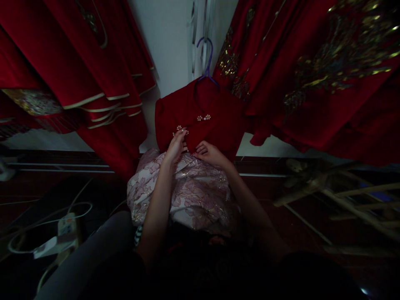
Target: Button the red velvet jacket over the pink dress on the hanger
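A red top (218, 133) hangs in front of me on a purple hanger (210, 58). Flower-shaped beaded ornaments (203, 118) decorate its neck opening, and a similar beaded flower (179, 128) is on its left part. My left hand (177, 146) lies against the cloth right by that flower, fingers stretched out and partly covering the beads. My right hand (211, 153) has its fingers curled, pinching at the lower front edge of the top. Below both hands, pale pink floral fabric with a shiny finish (200, 191) spreads over my lap.
Red garments with pale trim (93, 79) hang at the left. More red garments with gold sequins (325, 62) hang at the right. A wooden stool or frame (337, 196) lies at the right. A power strip (67, 233) with white cables sits at the lower left.
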A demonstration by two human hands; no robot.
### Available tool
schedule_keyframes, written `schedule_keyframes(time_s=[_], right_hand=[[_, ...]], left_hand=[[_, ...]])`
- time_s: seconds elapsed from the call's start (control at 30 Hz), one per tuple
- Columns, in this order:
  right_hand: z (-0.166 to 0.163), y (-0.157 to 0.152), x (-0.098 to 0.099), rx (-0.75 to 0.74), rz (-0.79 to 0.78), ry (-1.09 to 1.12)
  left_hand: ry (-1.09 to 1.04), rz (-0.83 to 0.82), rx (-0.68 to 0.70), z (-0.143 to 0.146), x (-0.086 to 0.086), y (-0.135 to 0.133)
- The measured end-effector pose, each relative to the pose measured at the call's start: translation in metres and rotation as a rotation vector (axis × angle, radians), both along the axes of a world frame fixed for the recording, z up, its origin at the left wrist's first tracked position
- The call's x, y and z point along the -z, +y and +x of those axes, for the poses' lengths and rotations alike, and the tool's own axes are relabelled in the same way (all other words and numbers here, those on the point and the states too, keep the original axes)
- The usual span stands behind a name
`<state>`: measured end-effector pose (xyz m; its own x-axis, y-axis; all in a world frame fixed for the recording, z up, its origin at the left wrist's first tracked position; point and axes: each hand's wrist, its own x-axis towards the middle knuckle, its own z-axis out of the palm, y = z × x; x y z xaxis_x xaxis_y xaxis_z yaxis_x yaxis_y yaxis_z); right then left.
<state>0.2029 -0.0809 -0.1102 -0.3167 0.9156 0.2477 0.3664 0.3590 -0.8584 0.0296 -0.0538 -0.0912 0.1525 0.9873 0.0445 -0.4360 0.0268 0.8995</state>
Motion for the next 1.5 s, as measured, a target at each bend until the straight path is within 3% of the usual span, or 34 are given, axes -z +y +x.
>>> schedule_keyframes(time_s=[0.13, 0.27, 0.7, 1.0, 1.27, 1.5], right_hand=[[-0.001, -0.002, 0.0, -0.041, 0.0, -0.004], [0.0, -0.006, -0.007, -0.091, -0.01, -0.021], [0.002, -0.016, -0.022, -0.162, 0.015, -0.062], [0.001, -0.016, -0.021, -0.145, 0.019, -0.052], [0.002, -0.015, -0.021, -0.168, 0.035, -0.054], [0.007, -0.016, -0.024, -0.179, -0.016, -0.049]], left_hand=[[-0.052, 0.055, -0.098, 0.003, 0.001, 0.001], [-0.082, 0.002, -0.262, 0.002, 0.011, 0.011], [-0.113, -0.04, -0.397, 0.01, 0.011, 0.01], [-0.158, -0.044, -0.378, 0.006, 0.021, 0.019], [-0.066, -0.062, -0.498, 0.007, 0.019, 0.018], [0.003, -0.042, -0.34, 0.003, 0.013, 0.013]])
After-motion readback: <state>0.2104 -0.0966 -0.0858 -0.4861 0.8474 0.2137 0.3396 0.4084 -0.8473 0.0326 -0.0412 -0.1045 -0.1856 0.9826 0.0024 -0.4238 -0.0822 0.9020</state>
